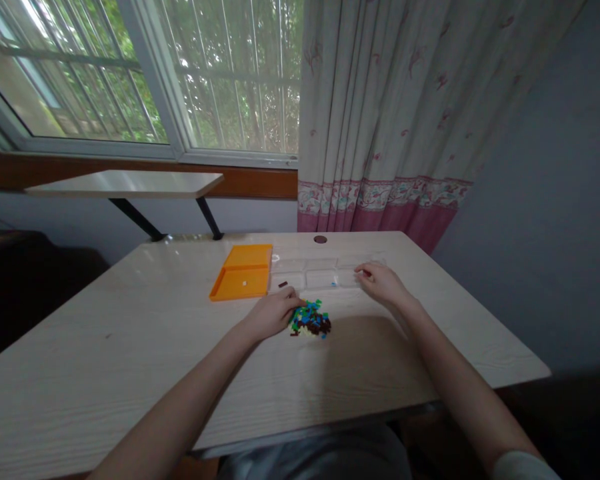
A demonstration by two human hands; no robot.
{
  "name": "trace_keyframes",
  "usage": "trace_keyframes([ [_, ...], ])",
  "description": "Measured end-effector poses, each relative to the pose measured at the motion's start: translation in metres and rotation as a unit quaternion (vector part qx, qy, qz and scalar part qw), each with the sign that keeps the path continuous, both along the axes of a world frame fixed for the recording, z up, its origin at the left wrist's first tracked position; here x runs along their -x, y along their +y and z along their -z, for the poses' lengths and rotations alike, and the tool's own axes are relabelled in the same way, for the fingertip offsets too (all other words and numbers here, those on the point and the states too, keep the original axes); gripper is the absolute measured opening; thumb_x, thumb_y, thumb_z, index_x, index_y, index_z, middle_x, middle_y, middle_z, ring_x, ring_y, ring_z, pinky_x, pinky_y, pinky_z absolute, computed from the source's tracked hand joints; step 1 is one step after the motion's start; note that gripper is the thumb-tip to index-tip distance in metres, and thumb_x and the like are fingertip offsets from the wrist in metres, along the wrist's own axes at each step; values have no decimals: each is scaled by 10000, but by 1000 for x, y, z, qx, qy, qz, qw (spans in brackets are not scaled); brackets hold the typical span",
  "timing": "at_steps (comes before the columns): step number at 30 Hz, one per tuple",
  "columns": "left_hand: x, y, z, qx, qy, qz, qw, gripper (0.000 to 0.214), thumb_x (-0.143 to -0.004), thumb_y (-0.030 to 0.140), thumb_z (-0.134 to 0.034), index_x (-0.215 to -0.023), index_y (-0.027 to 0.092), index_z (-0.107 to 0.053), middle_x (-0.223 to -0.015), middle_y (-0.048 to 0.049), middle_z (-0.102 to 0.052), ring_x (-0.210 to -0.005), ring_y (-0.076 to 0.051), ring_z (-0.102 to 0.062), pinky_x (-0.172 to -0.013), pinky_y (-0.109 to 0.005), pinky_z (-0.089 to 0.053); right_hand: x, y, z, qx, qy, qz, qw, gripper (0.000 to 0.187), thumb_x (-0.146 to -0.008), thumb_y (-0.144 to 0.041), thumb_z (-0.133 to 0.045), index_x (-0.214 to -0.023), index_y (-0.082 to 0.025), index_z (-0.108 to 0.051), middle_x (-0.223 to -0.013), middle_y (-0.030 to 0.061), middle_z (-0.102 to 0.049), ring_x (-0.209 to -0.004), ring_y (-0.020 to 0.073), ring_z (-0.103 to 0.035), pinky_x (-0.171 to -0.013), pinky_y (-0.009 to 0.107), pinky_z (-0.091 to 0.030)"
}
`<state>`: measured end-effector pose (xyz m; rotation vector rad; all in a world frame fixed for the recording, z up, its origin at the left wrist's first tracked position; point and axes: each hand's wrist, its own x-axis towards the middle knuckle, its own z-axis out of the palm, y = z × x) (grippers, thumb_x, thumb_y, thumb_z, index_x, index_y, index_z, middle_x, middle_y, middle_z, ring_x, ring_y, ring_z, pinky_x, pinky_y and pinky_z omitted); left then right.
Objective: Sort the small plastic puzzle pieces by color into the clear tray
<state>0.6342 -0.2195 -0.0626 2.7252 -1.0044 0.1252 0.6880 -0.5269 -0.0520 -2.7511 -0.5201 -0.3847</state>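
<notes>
A heap of tiny toy bricks (311, 320) in green, blue, dark brown and cream lies on the table. At its left edge is my left hand (274, 313), fingers bent together with the tips touching the heap; what they pinch is hidden. My right hand (383, 283) is over the right side of a clear compartment tray (305, 275), thumb and fingers closed in a pinch. Something dark shows at those fingertips, too small to name. One dark brown brick (283, 285) sits in the tray's front left compartment, and a blue bit (334, 285) in the front middle one.
Left of the tray lies an opened orange case (241, 283) with a small white piece (245, 283) in it. A raised shelf (130, 183) on black legs stands at the back left. The table (130, 373) ends at a wall on the right.
</notes>
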Motion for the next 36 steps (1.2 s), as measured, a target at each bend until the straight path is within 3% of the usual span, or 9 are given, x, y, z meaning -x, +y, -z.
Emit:
trace_keyframes([
  [7,1,-3,2,-11,-2,-14,1000,328,-817,170,-355,-1074,245,-544,-957,-42,-514,-831,-151,-550,-707,-238,-437,30,54,8,-31,-5,-206,978,190,-821,-244,-457,-901,-176,-616,-830,48,-618,-782,137,-550,-720,234,-410],
  [10,1,-4,1,-2,-3,-35,999,273,-842,232,-345,-1012,221,-559,-949,-49,-510,-828,-153,-548,-708,-243,-436,38,69,13,-33,3,-244,969,168,-813,-237,-479,-883,-185,-622,-822,44,-625,-768,132,-558,-696,226,-422],
  [16,1,-9,1,20,-9,-98,995,275,-866,334,-318,-899,206,-559,-902,-38,-516,-799,-153,-555,-660,-237,-429,37,70,17,-37,3,-245,969,161,-813,-219,-484,-892,-184,-620,-828,38,-630,-780,127,-562,-710,223,-421],
  [24,-1,-9,4,72,16,-97,993,149,-774,205,-432,-803,188,-577,-836,-28,-540,-787,-144,-547,-651,-216,-419,38,72,18,-32,17,-245,969,152,-813,-220,-491,-878,-183,-624,-815,38,-629,-760,125,-556,-689,218,-417],
  [32,-8,-18,11,89,18,-137,986,261,-816,353,-439,-889,202,-639,-857,-48,-580,-804,-161,-561,-695,-240,-426,39,75,16,-35,26,-245,969,157,-803,-199,-490,-880,-194,-628,-822,40,-637,-769,135,-563,-691,225,-418],
  [36,-10,-18,11,74,27,-137,988,245,-814,345,-457,-886,219,-655,-832,-43,-584,-814,-163,-563,-700,-240,-422,38,75,18,-34,25,-245,969,165,-803,-196,-486,-883,-199,-630,-817,35,-638,-765,134,-561,-686,223,-414],
])
